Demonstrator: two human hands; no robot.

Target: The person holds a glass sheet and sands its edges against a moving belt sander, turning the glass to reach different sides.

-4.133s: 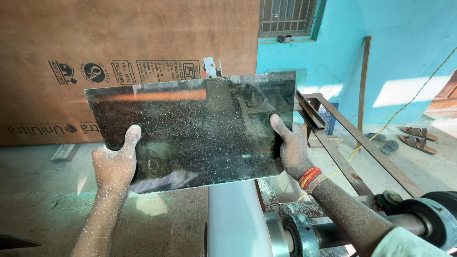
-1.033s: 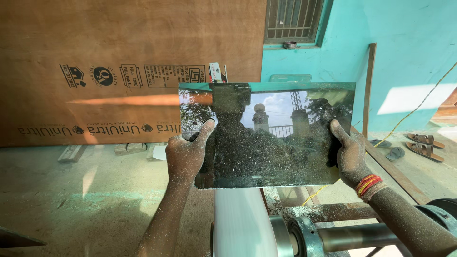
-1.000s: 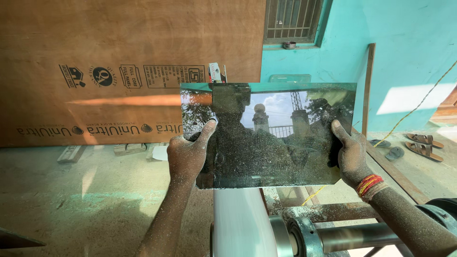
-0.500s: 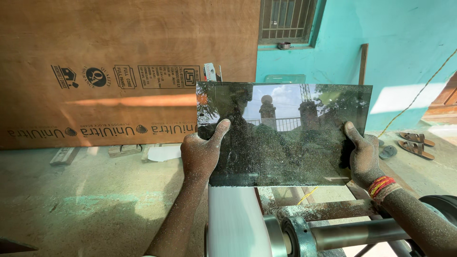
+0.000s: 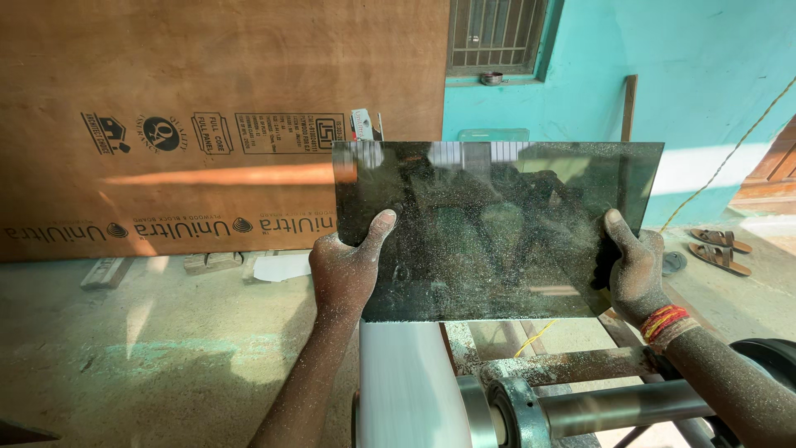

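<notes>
Gripping dusty dark glass sheet [image 5: 497,228], hands [image 5: 347,270] at side edges.

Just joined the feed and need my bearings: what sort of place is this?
Probably a small glass-working shop. Both dusty hands, left hand and right hand, hold up a dark glass pane above a white wheel on a motor-driven shaft; a plywood sheet leans against the wall.

Large plywood sheet [image 5: 224,124] leans against turquoise wall [image 5: 705,75]. Barred window [image 5: 495,35] above. Dusty concrete floor [image 5: 149,348]. Sandals [image 5: 720,246] at right, in sunlight patch.
</notes>
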